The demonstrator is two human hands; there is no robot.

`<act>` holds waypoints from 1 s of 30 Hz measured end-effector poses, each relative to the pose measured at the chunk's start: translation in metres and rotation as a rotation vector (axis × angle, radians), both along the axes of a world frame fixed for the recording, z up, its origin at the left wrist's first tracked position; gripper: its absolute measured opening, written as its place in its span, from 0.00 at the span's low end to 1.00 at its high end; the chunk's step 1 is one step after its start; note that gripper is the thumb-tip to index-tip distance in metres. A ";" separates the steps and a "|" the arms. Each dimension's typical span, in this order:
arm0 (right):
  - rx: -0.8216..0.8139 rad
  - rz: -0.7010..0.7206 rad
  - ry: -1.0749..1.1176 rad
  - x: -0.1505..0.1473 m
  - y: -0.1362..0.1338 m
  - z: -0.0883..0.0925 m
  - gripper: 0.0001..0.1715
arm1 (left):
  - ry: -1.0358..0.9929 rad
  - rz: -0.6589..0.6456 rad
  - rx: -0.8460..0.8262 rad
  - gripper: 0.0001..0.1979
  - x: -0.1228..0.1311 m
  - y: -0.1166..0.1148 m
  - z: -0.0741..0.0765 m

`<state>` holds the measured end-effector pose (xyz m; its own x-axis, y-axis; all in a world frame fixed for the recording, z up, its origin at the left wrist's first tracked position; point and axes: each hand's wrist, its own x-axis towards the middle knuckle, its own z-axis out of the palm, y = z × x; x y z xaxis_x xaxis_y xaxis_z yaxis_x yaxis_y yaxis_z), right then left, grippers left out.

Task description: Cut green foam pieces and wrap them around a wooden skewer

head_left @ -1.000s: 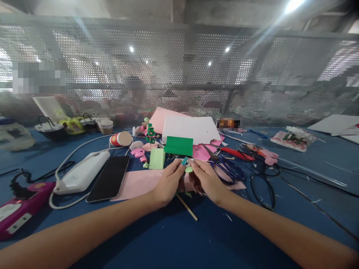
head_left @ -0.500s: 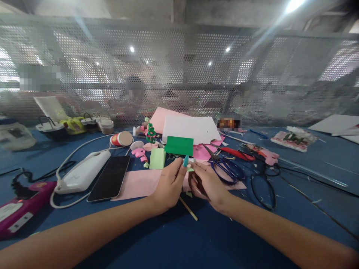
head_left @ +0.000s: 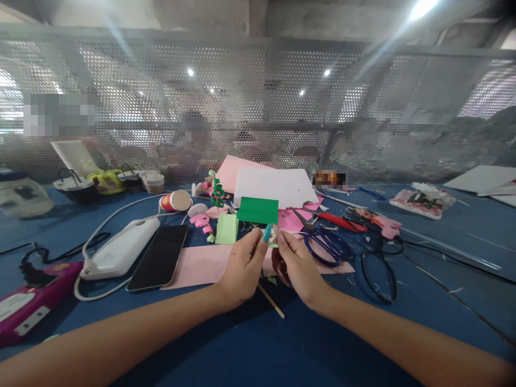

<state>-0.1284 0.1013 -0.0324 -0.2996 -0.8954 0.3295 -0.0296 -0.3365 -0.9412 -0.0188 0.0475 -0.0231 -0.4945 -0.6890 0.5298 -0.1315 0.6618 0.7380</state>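
Observation:
My left hand and my right hand meet at the centre, thumbs and fingers pinched round a small pale green paper piece. Most of that piece is hidden by the fingers. The left thumb has a long teal nail. Below the hands a thin wooden stick sticks out; its upper end is covered, and I cannot tell whether a hand touches it. Under both hands lies a pink paper strip. Just beyond stand a folded green paper and a light green paper stack.
Blue-handled scissors, a red cutter and a glue gun with its cable lie to the right. On the left are a phone, a white power bank and a purple power strip. White sheets lie behind.
My right fingers have shifted slightly, with the thumb and forefinger now more upright against the pale green piece. The left hand stays nearly in place.

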 end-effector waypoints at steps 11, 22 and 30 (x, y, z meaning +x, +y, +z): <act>0.005 0.001 -0.005 0.001 0.000 0.000 0.22 | -0.058 0.018 -0.074 0.15 0.001 0.001 0.000; -0.009 -0.032 -0.003 0.004 0.001 -0.006 0.20 | -0.020 0.013 -0.034 0.14 -0.001 0.000 0.000; -0.016 -0.027 -0.011 0.005 -0.001 -0.008 0.20 | -0.010 0.004 0.040 0.14 -0.003 -0.002 -0.003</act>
